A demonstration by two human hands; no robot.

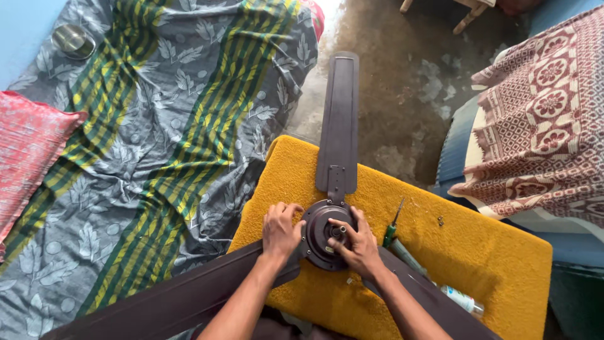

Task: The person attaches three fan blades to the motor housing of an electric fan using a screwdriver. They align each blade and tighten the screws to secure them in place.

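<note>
Your left hand (pixel 280 230) lies palm-down w/ fingers curled on the left rim of the dark brown ceiling fan motor hub (pixel 327 234), center of the yellow cushion (pixel 478 252). Your right hand (pixel 357 242) pinches the hub's center shaft, fingers closed on it. One fan blade (pixel 340 119) points far, 2 others run near-left & near-right. Green-handled screwdriver (pixel 392 229) lies just right of your right hand; small screws (pixel 440 221) further right.

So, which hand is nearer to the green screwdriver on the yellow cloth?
The right hand. It rests on the fan motor hub, just left of the green screwdriver. The left hand is on the far side of the hub, farther from the tool.
</note>
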